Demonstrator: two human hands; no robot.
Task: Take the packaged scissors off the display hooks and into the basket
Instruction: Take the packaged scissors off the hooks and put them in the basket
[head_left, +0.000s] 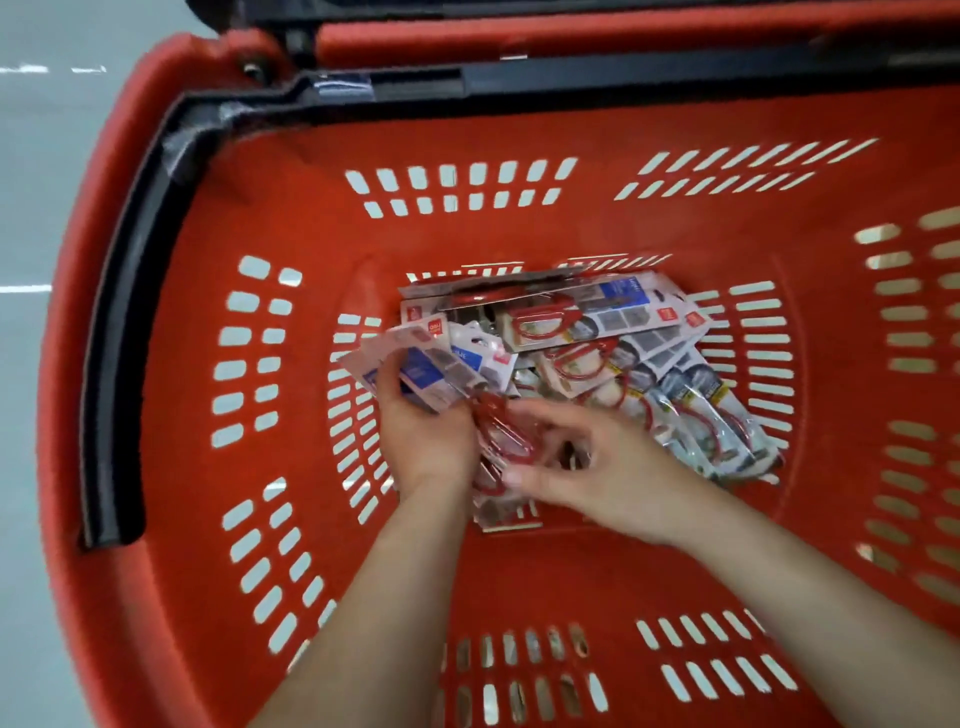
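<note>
Forearms cut off; left hand grips fanned scissor packs; right hand blurred, grasp unclear, over pile in basket.

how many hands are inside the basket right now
2. The left hand grips a fan of packaged scissors low in the red basket; the right hand is beside it, over the pile of packs. None looks hidden.

We see the packaged scissors heaped on the floor of the red slotted basket. They have red handles on white-grey cards with blue panels, lying flat and overlapping, fanned from far centre toward near right.
</note>
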